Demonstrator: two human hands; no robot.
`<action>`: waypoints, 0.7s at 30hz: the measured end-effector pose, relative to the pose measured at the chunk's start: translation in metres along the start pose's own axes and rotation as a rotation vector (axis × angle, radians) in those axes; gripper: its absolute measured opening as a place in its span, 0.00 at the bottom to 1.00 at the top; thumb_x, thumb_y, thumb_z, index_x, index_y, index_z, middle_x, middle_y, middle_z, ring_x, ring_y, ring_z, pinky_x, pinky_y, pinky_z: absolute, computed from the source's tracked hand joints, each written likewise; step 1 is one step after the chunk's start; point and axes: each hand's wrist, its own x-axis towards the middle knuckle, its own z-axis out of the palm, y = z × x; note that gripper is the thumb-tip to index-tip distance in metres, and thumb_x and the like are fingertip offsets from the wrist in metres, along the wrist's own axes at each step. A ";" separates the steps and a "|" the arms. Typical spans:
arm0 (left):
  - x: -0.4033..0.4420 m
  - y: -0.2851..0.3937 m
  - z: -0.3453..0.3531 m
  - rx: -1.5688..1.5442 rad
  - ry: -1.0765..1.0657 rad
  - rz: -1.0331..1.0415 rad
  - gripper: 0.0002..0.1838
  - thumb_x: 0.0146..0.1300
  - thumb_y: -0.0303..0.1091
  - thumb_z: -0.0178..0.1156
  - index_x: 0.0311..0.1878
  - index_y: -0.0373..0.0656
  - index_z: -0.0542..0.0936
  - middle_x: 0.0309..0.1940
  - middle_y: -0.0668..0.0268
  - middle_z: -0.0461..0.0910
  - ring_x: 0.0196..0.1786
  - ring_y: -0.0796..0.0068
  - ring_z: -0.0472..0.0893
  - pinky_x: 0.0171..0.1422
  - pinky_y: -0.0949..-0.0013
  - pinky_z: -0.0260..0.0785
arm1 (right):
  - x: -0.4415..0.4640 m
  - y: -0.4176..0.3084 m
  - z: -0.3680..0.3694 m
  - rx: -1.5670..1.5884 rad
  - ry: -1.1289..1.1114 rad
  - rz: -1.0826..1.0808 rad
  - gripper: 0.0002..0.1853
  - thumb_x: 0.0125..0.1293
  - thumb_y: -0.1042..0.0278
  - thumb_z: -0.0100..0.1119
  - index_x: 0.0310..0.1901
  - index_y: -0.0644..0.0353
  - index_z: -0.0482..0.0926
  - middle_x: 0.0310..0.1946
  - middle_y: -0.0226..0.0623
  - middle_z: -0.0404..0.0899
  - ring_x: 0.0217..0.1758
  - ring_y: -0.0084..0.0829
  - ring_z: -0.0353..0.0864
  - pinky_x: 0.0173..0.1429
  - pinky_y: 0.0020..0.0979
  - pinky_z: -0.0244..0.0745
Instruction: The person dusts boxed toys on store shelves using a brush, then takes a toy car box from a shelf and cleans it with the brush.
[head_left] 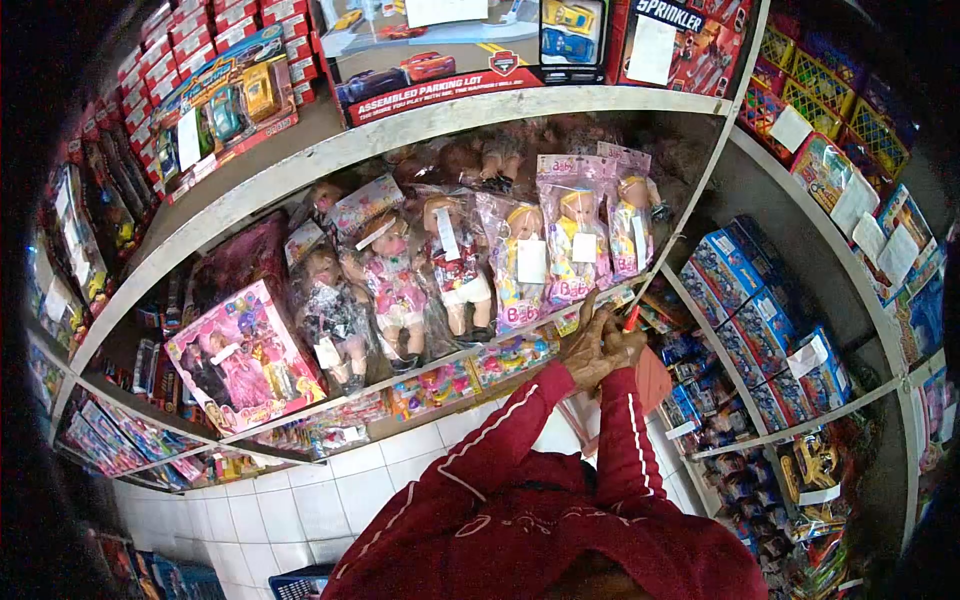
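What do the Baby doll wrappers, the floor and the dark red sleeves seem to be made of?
Doll wrappers: probably glossy clear plastic; creases catch light.
Floor: likely glazed ceramic tiles; pale squares, straight joints.
Sleeves: soft-looking matte fabric, fibre unclear; no shine shows.

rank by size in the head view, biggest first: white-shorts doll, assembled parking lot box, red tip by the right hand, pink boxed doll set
1. Assembled Parking Lot box, cut off by the frame
2. Pink boxed doll set
3. White-shorts doll
4. Red tip by the right hand
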 end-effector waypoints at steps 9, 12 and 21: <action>0.029 -0.073 0.042 0.013 0.142 -0.127 0.26 0.60 0.34 0.60 0.60 0.35 0.68 0.51 0.53 0.76 0.48 0.62 0.79 0.54 0.64 0.72 | 0.043 0.046 -0.018 -0.064 -0.045 0.143 0.14 0.59 0.59 0.66 0.30 0.64 0.82 0.21 0.37 0.79 0.23 0.30 0.77 0.32 0.38 0.71; 0.032 -0.080 0.046 -0.214 0.312 -0.069 0.12 0.58 0.29 0.57 0.44 0.36 0.77 0.30 0.58 0.82 0.33 0.66 0.81 0.39 0.65 0.73 | 0.042 0.023 -0.026 0.055 -0.101 0.010 0.07 0.60 0.70 0.61 0.37 0.63 0.84 0.30 0.33 0.82 0.34 0.26 0.79 0.41 0.29 0.73; 0.050 -0.051 0.055 0.093 0.312 -0.210 0.17 0.62 0.41 0.59 0.27 0.34 0.80 0.20 0.54 0.79 0.24 0.68 0.78 0.32 0.63 0.68 | 0.037 0.016 -0.065 0.297 -0.225 0.201 0.08 0.63 0.79 0.56 0.42 0.65 0.82 0.36 0.37 0.83 0.37 0.27 0.82 0.42 0.29 0.78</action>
